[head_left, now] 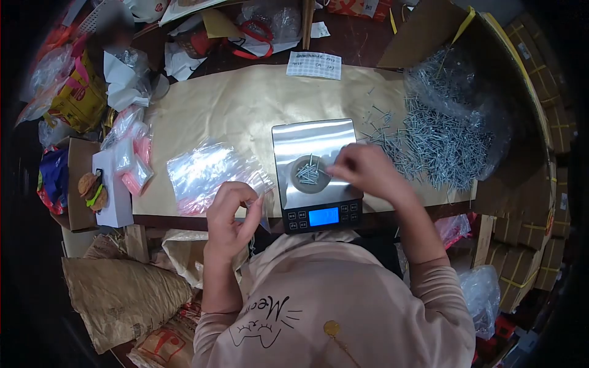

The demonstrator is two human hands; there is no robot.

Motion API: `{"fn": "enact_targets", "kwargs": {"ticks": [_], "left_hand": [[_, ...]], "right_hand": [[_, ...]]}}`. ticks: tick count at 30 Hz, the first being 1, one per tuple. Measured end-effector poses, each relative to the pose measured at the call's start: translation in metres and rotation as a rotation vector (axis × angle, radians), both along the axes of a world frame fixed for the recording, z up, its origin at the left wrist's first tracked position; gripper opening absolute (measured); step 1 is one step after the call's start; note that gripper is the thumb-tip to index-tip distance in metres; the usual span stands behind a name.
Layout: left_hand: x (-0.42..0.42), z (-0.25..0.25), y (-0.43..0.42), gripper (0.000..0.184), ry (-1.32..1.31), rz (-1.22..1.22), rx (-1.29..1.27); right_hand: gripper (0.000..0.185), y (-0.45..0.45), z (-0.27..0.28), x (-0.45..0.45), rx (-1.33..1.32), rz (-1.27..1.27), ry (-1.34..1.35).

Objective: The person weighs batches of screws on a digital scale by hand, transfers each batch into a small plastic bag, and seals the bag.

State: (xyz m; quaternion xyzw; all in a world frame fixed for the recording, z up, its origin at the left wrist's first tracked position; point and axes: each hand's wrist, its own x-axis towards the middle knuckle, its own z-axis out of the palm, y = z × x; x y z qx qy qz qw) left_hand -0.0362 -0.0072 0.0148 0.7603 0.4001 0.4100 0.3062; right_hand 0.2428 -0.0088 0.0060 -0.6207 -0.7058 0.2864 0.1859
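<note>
A digital scale point(288, 142) with a steel top and a lit blue display point(323, 217) is in front of me. On it stands a small round bowl point(311, 187) holding several silver screws point(310, 173). My right hand point(369, 173) reaches over the scale, fingertips pinched together at the bowl's right rim; whatever is between them is too small to make out. Left of the scale, my left hand point(232, 218) pinches a clear plastic bag point(264, 216) between thumb and fingers. Beside it lies a stack of clear zip bags point(211, 172).
A big heap of screws point(451, 144) spills from a plastic-lined cardboard box point(521, 86) at right, with loose screws point(381, 115) near the scale. A handwritten label point(314, 65) lies at the back of the brown paper sheet point(245, 92). At left stand a white box point(113, 190) and more bags point(132, 162).
</note>
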Motion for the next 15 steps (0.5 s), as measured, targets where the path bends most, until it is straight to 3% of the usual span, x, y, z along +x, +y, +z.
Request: {"fn": "enact_targets", "kwargs": {"ticks": [4, 10, 13, 15], "left_hand": [[-0.005, -0.001, -0.001, 0.013, 0.028, -0.021, 0.000], [-0.007, -0.004, -0.002, 0.013, 0.020, -0.005, -0.020], [-0.004, -0.004, -0.001, 0.012, 0.009, -0.017, -0.025], [0.001, -0.005, -0.001, 0.012, -0.003, -0.027, -0.047]], "right_hand": [[0.025, -0.002, -0.001, -0.011, 0.011, 0.090, -0.087], [0.022, -0.003, 0.030, 0.038, -0.038, -0.250, -0.079], [0.033, -0.007, 0.031, 0.061, 0.242, -0.359, -0.215], [0.041, -0.008, 0.022, 0.053, 0.237, -0.225, -0.102]]}}
